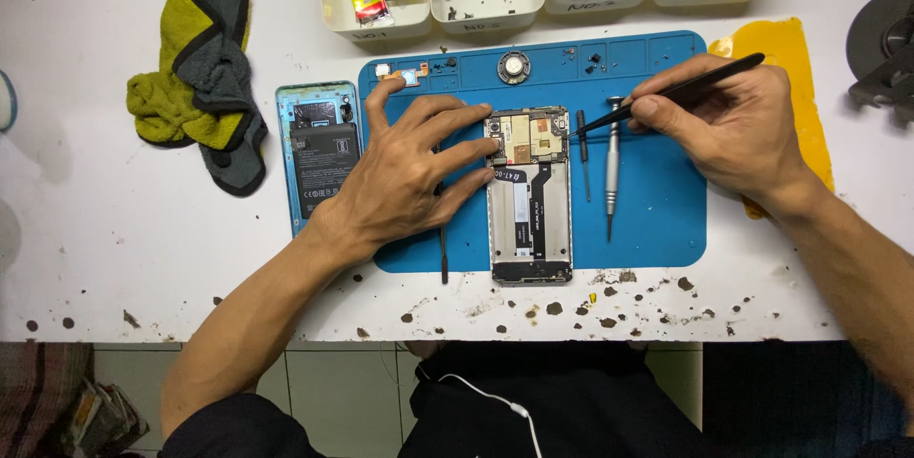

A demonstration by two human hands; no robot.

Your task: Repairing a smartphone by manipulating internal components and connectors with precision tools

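Bright, even overhead light, soft shadows, sharp focus, slight bending at edges.

Bare forearms, dark clothing

Both hands, the left hand [405, 168] and the right hand [728, 125], are ungloved and ringless; dark sleeves are pushed up behind them, and a thin white earphone cable [495, 401] hangs over the black top.

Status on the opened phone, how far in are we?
Done: back cover is off, lying left of the blue mat; small parts sit along the mat's top edge. In hand: left hand steadies the phone, right hand works tweezers at its upper board. Left: board and flex cable remain in the frame.
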